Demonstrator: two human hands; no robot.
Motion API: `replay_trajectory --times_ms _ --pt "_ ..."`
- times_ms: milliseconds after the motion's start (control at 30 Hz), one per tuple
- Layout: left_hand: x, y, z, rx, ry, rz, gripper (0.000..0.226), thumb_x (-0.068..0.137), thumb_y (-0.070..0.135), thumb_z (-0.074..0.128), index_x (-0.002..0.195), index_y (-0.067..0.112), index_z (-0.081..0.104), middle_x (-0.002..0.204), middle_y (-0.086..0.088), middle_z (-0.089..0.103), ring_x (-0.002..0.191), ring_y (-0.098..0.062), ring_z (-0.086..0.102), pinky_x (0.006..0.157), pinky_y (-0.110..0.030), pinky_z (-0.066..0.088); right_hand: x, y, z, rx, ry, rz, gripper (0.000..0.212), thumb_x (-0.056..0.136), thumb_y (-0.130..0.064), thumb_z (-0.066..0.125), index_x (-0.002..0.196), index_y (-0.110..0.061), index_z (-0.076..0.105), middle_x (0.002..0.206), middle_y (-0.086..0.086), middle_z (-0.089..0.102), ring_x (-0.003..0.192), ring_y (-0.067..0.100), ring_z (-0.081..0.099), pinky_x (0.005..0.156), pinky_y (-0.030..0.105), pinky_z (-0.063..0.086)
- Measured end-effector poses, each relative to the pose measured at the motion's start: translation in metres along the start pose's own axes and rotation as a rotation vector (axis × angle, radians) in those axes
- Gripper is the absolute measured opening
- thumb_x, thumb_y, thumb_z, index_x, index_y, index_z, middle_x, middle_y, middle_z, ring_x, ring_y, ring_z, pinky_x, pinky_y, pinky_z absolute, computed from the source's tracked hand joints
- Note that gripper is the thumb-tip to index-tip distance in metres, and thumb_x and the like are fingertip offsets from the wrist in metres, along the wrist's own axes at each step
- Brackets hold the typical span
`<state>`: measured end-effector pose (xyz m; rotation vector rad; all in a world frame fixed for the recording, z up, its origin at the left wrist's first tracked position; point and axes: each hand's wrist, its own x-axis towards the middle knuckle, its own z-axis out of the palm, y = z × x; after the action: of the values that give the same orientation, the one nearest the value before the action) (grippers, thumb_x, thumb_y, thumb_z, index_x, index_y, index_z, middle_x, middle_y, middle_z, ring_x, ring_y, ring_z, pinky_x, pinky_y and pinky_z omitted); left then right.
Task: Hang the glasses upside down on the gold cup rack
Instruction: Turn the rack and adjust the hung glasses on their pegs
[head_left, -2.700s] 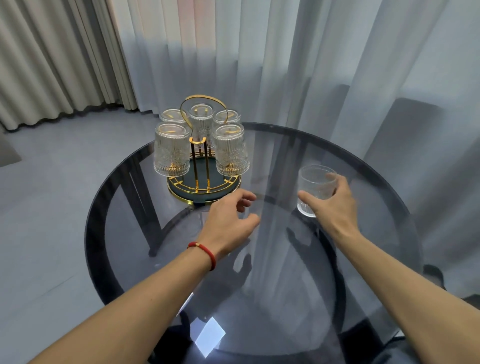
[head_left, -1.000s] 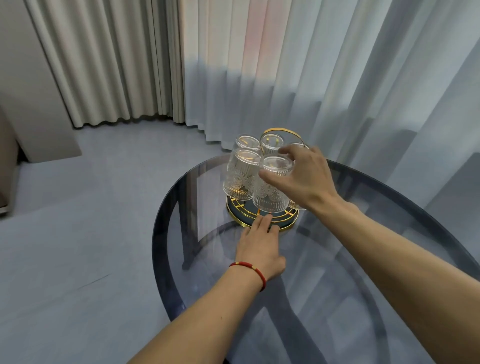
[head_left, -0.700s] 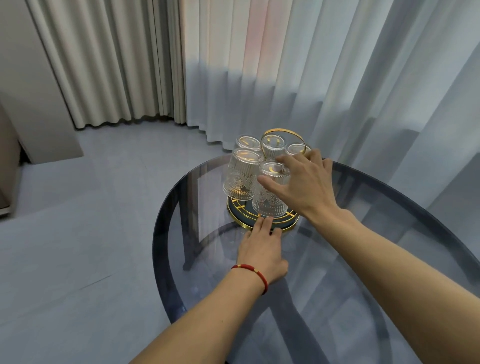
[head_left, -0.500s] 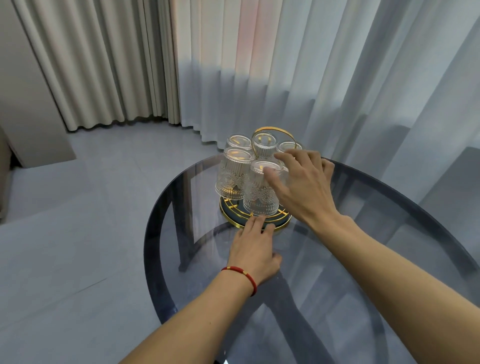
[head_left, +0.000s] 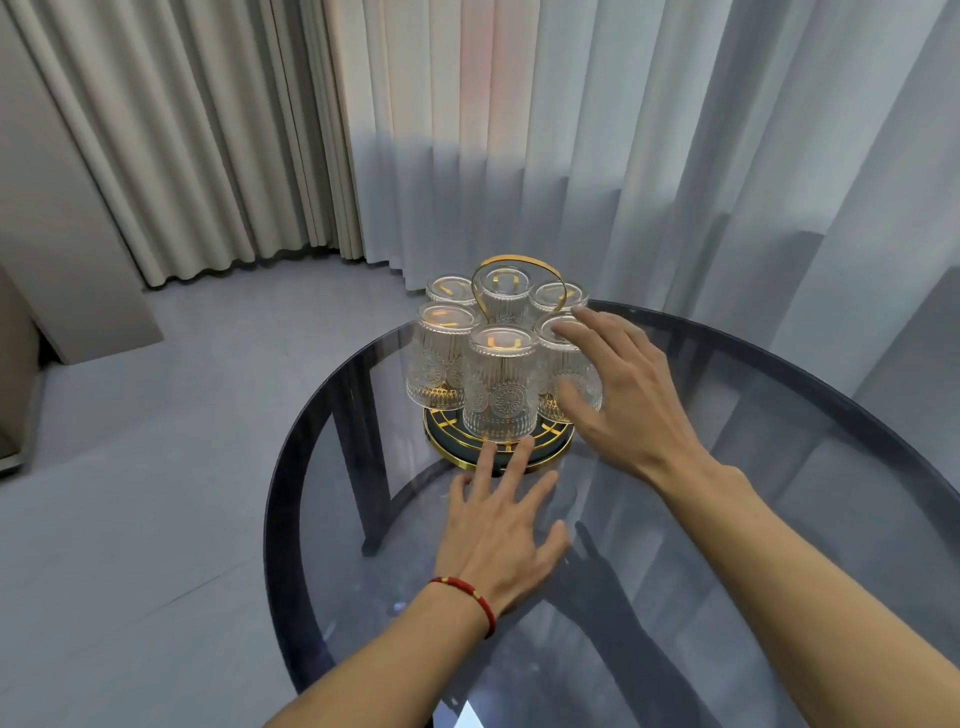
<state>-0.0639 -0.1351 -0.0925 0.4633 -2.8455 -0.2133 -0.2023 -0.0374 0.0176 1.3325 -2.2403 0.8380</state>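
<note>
The gold cup rack (head_left: 519, 265) with a round dark base stands at the far side of the round glass table (head_left: 779, 493). Several ribbed clear glasses hang upside down on it; the nearest glass (head_left: 500, 387) faces me. My right hand (head_left: 618, 395) hovers open just right of the rack, fingers spread beside the right-hand glass (head_left: 558, 364), holding nothing. My left hand (head_left: 501, 525) lies flat on the table, its fingertips touching the rack's gold base rim (head_left: 457, 460). A red string bracelet is on my left wrist.
Sheer white curtains (head_left: 675, 156) hang close behind the table and beige drapes (head_left: 208, 130) to the left. Grey floor (head_left: 130, 493) lies left of the table's edge. Dark table legs show through the glass top.
My right hand has let go of the front glass, which now hangs on the rack, and has drawn back to the right with fingers open. My left hand stays at the base.
</note>
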Motion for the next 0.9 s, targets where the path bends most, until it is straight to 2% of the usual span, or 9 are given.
replay_trajectory --times_ms 167,367,600,900 --pt "0.001 -0.002 0.004 0.02 -0.007 -0.009 0.06 0.092 0.062 0.026 0.147 0.041 0.038 0.168 0.007 0.005 0.152 -0.031 -0.002 0.114 -0.059 0.02 0.001 0.008 -0.002 -0.104 -0.024 -0.016 0.052 0.088 -0.039 0.057 0.139 -0.03 0.055 0.149 -0.006 0.054 0.144 0.02 0.04 0.118 0.046 0.028" --pt "0.002 -0.004 0.004 0.014 -0.01 -0.01 0.057 0.093 0.061 0.027 0.146 0.04 0.04 0.168 0.008 0.004 0.152 -0.029 -0.003 0.115 -0.058 0.018 -0.001 0.011 -0.011 -0.035 -0.025 0.048 0.054 0.088 -0.041 0.053 0.14 -0.028 0.056 0.145 -0.005 0.057 0.14 0.02 0.043 0.116 0.049 0.033" --pt "0.002 -0.005 0.005 0.011 -0.027 -0.011 0.057 0.094 0.06 0.025 0.147 0.042 0.038 0.168 0.007 0.002 0.152 -0.028 -0.005 0.118 -0.058 0.013 -0.001 0.013 -0.015 -0.063 -0.039 0.014 0.053 0.088 -0.036 0.056 0.14 -0.024 0.058 0.144 -0.001 0.058 0.14 0.024 0.043 0.117 0.05 0.032" --pt "0.002 -0.005 0.006 -0.005 -0.006 -0.007 0.055 0.094 0.059 0.027 0.144 0.042 0.041 0.168 0.008 0.005 0.152 -0.029 -0.002 0.116 -0.058 0.016 -0.001 0.019 -0.01 0.047 -0.032 0.027 0.051 0.09 -0.028 0.061 0.14 -0.022 0.058 0.146 0.0 0.056 0.141 0.021 0.042 0.119 0.05 0.032"
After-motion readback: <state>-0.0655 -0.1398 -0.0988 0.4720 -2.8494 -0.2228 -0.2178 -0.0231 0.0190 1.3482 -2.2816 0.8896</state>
